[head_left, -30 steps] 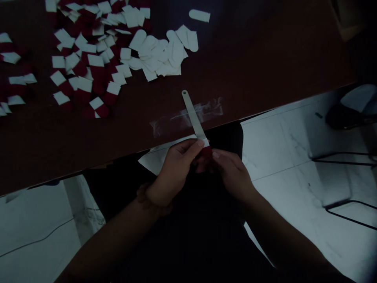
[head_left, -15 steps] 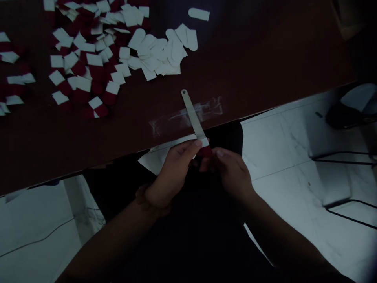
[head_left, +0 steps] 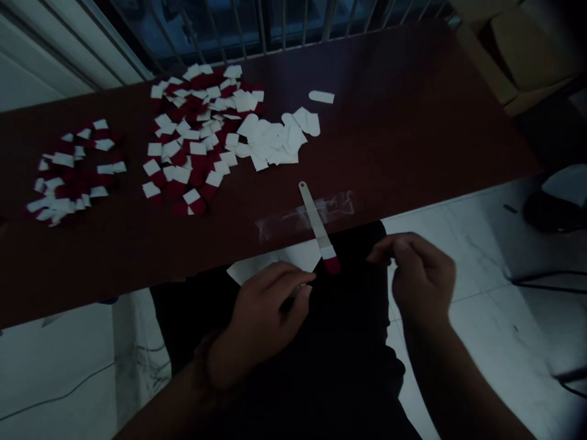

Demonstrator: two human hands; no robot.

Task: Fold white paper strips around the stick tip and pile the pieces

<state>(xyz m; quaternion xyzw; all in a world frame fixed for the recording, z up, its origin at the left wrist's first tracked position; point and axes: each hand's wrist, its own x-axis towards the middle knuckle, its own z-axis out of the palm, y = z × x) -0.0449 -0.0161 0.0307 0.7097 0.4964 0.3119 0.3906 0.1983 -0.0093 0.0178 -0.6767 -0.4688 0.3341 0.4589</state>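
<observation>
A flat pale metal strip [head_left: 313, 211] lies under clear tape on the table and juts past its front edge. On its near end sits a small cloth piece, red with a white band [head_left: 331, 260]. My left hand [head_left: 268, 305] is left of and below that piece, apart from it; its fingers are bent, with a small gap between thumb and index finger. To the right, clear of the strip, my right hand [head_left: 422, 272] is closed with its fingers curled; anything inside is hidden. Several red-and-white pieces [head_left: 198, 148] and white round-ended pieces [head_left: 270, 137] are heaped behind.
Another group of red-and-white pieces [head_left: 64, 159] lies at the table's left. A lone white piece [head_left: 321, 96] rests toward the back of the dark table [head_left: 413, 122]. A cardboard box [head_left: 534, 52] is at the far right, and window bars [head_left: 328, 18] run behind the table.
Both hands have let go of the cloth piece on the strip. My right hand moved right, my left hand down and leftward. The view tilted up, showing more of the table.
</observation>
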